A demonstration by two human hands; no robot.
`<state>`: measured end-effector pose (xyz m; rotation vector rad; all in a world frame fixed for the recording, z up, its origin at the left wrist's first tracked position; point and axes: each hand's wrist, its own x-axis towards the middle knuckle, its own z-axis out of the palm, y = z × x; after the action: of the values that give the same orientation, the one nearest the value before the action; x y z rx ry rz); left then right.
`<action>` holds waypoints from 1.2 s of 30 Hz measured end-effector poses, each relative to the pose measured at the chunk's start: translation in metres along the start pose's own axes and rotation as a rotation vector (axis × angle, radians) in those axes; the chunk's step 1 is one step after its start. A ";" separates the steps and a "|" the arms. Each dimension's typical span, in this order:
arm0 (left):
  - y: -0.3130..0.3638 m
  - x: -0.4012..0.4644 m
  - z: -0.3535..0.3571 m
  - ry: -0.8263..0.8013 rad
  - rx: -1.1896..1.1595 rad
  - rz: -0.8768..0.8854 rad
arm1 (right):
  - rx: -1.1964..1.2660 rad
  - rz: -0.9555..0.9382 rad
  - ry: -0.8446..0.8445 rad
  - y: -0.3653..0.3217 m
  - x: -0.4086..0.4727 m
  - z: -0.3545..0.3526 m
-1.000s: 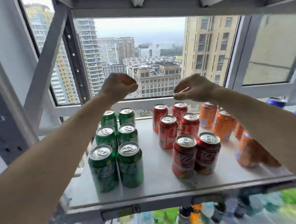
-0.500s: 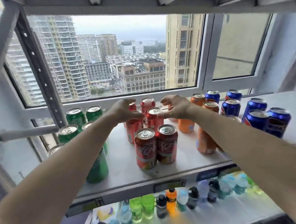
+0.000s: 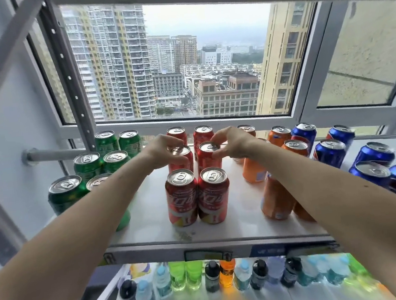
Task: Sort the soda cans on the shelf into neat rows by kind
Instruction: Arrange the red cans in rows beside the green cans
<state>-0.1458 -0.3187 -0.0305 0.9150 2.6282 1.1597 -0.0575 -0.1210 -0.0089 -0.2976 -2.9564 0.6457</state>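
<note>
On the white shelf [image 3: 155, 218] stand green cans [image 3: 87, 165] at the left, red cans in two columns in the middle, orange cans [image 3: 253, 172] right of them and blue cans [image 3: 329, 153] at the far right. My left hand [image 3: 161, 151] grips the top of the middle-row red can [image 3: 181, 160] in the left column. My right hand [image 3: 231, 143] grips the top of the middle-row red can [image 3: 209, 158] in the right column. Two front red cans [image 3: 198, 198] stand touching, just before the held pair. My arms hide parts of the green and orange cans.
A window frame [image 3: 189, 122] runs right behind the back cans. A grey upright post [image 3: 69, 77] and a horizontal bar [image 3: 53, 154] stand at the back left. Below the shelf's front edge [image 3: 214, 245] is a lower shelf with several coloured bottles [image 3: 213, 277].
Both hands came down from above the cans and closed on the tops of the two middle-row red cans. The view swung right, bringing the blue cans into sight.
</note>
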 end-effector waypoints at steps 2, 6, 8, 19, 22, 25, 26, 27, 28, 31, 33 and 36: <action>0.002 0.000 -0.001 -0.004 0.018 -0.015 | -0.002 0.013 -0.042 -0.002 0.000 0.001; 0.001 0.002 -0.002 -0.020 -0.008 -0.034 | 0.030 0.016 0.006 -0.008 0.005 0.015; 0.001 0.002 -0.003 -0.035 -0.034 -0.020 | 0.045 0.007 0.009 -0.008 0.006 0.015; -0.007 0.011 -0.006 -0.103 -0.014 0.079 | 0.125 0.000 -0.132 -0.007 0.000 0.004; -0.009 0.013 -0.007 -0.114 -0.025 0.080 | 0.135 0.003 -0.138 -0.007 0.000 0.005; -0.009 0.014 -0.006 -0.123 -0.029 0.083 | 0.137 0.005 -0.123 -0.005 0.000 0.007; -0.009 0.015 -0.007 -0.125 -0.028 0.085 | 0.156 0.010 -0.133 -0.004 0.000 0.008; -0.008 0.015 -0.007 -0.129 -0.027 0.085 | 0.173 0.015 -0.144 -0.004 0.000 0.008; -0.008 0.015 -0.008 -0.140 -0.030 0.084 | 0.179 0.016 -0.151 -0.004 0.000 0.008; -0.001 0.017 -0.013 -0.163 -0.086 0.095 | 0.210 0.000 -0.098 -0.001 -0.003 -0.007; 0.010 0.017 -0.019 -0.130 -0.123 0.137 | 0.257 0.002 -0.016 0.006 -0.010 -0.030; 0.041 0.010 -0.018 -0.089 -0.148 0.248 | 0.256 0.009 0.044 0.027 -0.031 -0.069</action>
<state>-0.1409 -0.3026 0.0120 1.2573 2.3734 1.3129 -0.0129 -0.0755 0.0398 -0.2966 -2.7894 0.9925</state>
